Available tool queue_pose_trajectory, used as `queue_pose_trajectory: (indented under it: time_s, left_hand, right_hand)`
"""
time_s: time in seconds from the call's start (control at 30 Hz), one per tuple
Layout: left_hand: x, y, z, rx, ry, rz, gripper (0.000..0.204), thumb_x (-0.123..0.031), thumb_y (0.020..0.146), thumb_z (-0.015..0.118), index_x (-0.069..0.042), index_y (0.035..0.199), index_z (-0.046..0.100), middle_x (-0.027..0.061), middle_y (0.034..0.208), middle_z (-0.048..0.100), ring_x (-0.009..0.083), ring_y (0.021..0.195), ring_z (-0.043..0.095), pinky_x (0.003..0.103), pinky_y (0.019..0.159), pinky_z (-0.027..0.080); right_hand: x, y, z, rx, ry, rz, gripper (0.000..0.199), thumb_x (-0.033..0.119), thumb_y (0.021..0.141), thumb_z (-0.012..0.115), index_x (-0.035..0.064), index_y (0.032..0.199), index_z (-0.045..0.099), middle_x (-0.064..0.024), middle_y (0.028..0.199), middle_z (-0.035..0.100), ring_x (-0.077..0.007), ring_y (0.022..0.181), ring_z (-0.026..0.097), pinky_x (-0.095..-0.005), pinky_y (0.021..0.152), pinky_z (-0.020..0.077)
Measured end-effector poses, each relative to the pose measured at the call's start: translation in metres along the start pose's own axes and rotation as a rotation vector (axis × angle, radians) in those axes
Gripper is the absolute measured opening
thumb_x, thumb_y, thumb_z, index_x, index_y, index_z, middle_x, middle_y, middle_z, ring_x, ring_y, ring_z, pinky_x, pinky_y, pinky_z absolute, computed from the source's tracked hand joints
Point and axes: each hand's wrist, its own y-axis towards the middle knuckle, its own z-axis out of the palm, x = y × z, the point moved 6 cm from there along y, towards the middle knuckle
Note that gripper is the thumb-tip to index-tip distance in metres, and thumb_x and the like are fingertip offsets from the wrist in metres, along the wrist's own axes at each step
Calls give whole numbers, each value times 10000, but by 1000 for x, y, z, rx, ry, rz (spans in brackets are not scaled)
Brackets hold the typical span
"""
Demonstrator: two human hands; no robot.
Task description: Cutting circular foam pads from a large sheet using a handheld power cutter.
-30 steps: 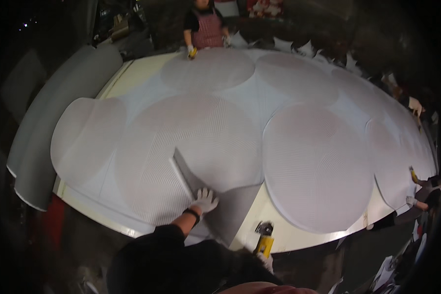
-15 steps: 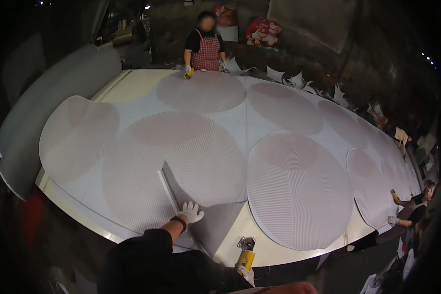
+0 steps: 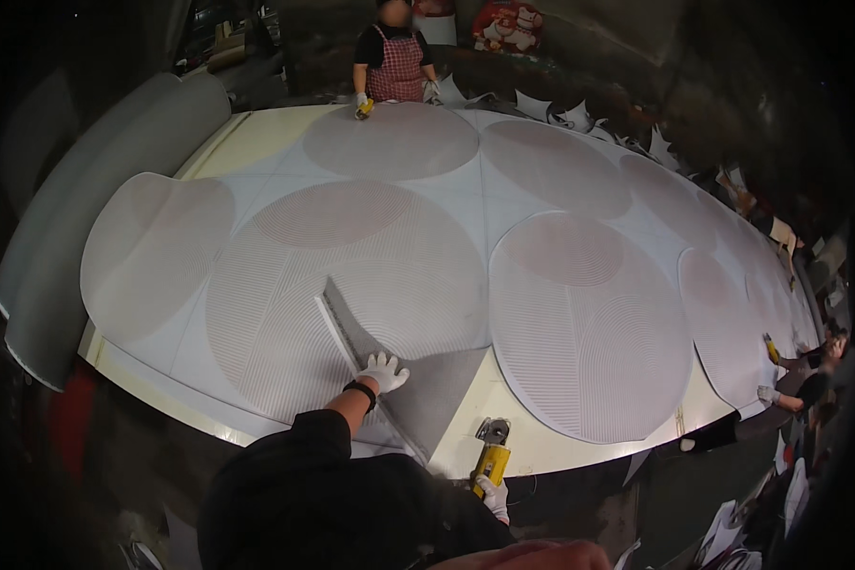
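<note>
My left hand (image 3: 384, 371), in a white glove with fingers spread, presses on a grey flap (image 3: 437, 391) of sheet material. That flap is folded back over a large mat (image 3: 266, 318) with pale ribbed arcs and a darker oval, showing its plain dark underside. At the table's near edge my right hand (image 3: 492, 498), also gloved, grips a yellow handheld power cutter (image 3: 493, 456). The cutter's metal head lies over the pale tabletop (image 3: 461, 439), to the right of the flap and apart from it. The right fingers are wrapped round the cutter's body.
A cut rounded mat (image 3: 589, 328) lies to the right, others beyond it. Rolled grey sheets (image 3: 114, 218) rest at the left. Across the table a person (image 3: 396, 62) holds a yellow tool; another person (image 3: 807, 375) works at the far right. Scraps (image 3: 575, 118) line the back edge.
The whole view has tilted down, so the table and both hands sit higher in the picture. My left hand stays on the flap and my right keeps hold of the cutter.
</note>
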Motion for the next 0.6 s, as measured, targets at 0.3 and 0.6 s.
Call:
queue_pose_trajectory:
  time_s: [0.3, 0.6]
  left_hand:
    - [-34, -18, -133, -220, -337, 91, 669, -540, 969, 295, 0, 1225, 595, 172, 989, 662, 303, 1025, 603, 439, 977, 417]
    - [-90, -12, -200, -509, -472, 341, 541, -517, 943, 359, -93, 1152, 621, 103, 785, 682, 224, 781, 663, 396, 771, 499]
  right_hand:
    - [3, 8, 6, 20, 57, 22, 283, 50, 793, 638, -8, 1057, 557, -104, 834, 606, -220, 655, 598, -332, 589, 511]
    - [14, -1, 10, 68, 11, -44, 286, 21, 795, 616, -6, 1073, 550, -119, 831, 607, -230, 630, 601, -350, 572, 525]
